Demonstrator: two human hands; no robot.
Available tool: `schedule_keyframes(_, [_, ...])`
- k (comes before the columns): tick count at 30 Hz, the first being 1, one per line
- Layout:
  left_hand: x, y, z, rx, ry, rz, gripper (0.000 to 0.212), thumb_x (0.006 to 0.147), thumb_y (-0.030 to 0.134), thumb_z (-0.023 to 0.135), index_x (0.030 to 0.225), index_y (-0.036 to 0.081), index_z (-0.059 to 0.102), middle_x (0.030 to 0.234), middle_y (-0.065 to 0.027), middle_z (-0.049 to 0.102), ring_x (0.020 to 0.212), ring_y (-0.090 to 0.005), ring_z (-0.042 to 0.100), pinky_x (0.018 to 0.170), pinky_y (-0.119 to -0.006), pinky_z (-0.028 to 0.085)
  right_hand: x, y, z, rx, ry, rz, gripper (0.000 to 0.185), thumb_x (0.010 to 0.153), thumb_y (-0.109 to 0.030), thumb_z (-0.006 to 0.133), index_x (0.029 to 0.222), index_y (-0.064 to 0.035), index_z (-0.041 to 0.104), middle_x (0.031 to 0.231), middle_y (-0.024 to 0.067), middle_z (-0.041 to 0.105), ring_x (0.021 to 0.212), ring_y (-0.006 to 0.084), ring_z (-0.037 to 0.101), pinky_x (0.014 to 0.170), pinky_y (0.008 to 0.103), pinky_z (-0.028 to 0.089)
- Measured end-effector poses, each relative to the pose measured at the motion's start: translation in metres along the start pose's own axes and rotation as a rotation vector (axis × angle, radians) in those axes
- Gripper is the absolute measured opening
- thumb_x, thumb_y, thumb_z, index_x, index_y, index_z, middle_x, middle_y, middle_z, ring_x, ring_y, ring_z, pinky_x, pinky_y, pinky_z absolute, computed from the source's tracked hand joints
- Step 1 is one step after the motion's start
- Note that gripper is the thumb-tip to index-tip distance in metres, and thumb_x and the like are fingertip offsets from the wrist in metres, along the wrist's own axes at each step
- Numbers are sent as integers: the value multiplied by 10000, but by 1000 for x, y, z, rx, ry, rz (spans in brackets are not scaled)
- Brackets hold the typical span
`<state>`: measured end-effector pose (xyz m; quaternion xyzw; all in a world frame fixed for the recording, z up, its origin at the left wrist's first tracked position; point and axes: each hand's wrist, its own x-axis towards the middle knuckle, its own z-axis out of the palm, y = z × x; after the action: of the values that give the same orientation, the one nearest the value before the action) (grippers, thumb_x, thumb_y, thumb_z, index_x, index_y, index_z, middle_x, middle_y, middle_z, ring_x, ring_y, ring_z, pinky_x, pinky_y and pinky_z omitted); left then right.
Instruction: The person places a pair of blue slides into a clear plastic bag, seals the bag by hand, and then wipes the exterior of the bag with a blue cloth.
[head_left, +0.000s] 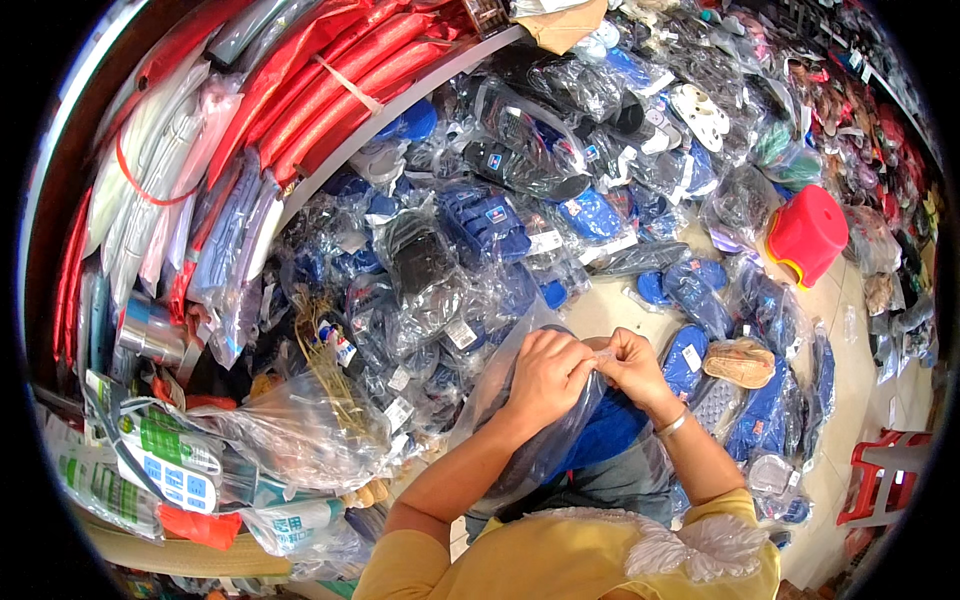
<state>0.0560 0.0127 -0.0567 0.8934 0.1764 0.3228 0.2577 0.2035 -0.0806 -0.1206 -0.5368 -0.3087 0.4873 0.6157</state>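
Observation:
My left hand (547, 371) and my right hand (637, 367) meet above my lap, fingertips pinching the gathered edge of a clear plastic bag (487, 382). The bag hangs down over my left thigh. Something dark shows through its film, too blurred to name. A blue item (611, 427) lies across my lap beneath the hands; its kind is unclear. Just beyond the right hand rests a blue slipper (684, 360) with a white tag. Beside it a tan slipper (739, 364) sits on other bagged footwear.
Bagged slippers (420, 262) with tags are heaped in front. Red packets (360, 97) and bagged goods fill a shelf at left. A white power strip (169, 472) lies below them. At right are a pink-red plastic stool (810, 229) and a red plastic frame (874, 480).

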Motion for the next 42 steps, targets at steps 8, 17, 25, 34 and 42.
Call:
schedule_keyframes(8, [-3,-5,4,-12,51,60,90,784,108,681,751,53,618,742,-88,592,756,-291,570,768,-395,418,6,6,16,-51,96,-147,254,829,63,605,746,-80,412,632,-49,453,549,9,391,443,201,300])
schedule_keyframes(17, [-4,-8,8,-19,61,76,75,778,89,675,758,48,616,746,-101,590,754,-308,564,752,-406,415,21,21,18,-225,153,-249,263,749,56,625,688,-67,401,617,-48,380,608,45,330,494,240,302])
schedule_keyframes(25, [-4,-12,11,-4,63,89,64,783,88,669,770,48,621,758,-105,593,764,-309,560,761,-404,417,24,5,18,-541,107,-225,249,718,-27,643,668,-29,399,578,116,372,579,121,343,499,319,344])
schedule_keyframes(34, [-8,-16,15,35,41,95,65,793,106,661,781,53,626,779,-100,601,788,-307,564,789,-412,417,30,-3,18,-792,64,-202,193,707,-143,671,707,-40,507,682,209,566,660,417,549,568,433,433])
schedule_keyframes(42, [-8,-17,21,41,24,94,70,795,106,658,771,50,624,778,-103,604,789,-312,566,801,-418,418,29,0,14,-978,69,-198,173,730,-206,661,807,-83,566,738,189,627,751,418,612,624,479,468])
